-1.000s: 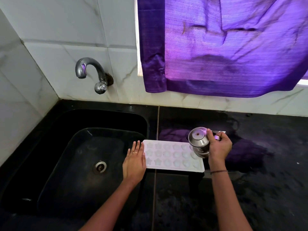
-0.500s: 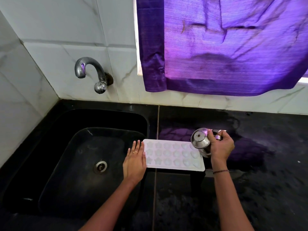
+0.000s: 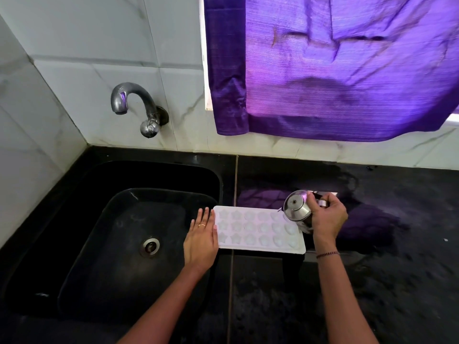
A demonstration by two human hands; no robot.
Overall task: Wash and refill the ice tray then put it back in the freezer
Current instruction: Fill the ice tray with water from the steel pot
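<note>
A white ice tray (image 3: 258, 230) with star and heart shaped cells lies on the black counter, just right of the sink. My left hand (image 3: 200, 240) rests flat with straight fingers against the tray's left end. My right hand (image 3: 326, 219) grips a small steel jug (image 3: 296, 206) by its handle and holds it tilted over the tray's right end, lid toward the tray. Whether water is running from the jug cannot be made out.
A black sink (image 3: 119, 244) with a steel drain (image 3: 149, 247) fills the left side. A curved steel tap (image 3: 135, 105) sticks out of the white tiled wall. A purple curtain (image 3: 335, 70) hangs above the black counter (image 3: 385, 281).
The jug has tipped further toward the tray and its lid now faces more sideways. My left hand and the tray have stayed in place.
</note>
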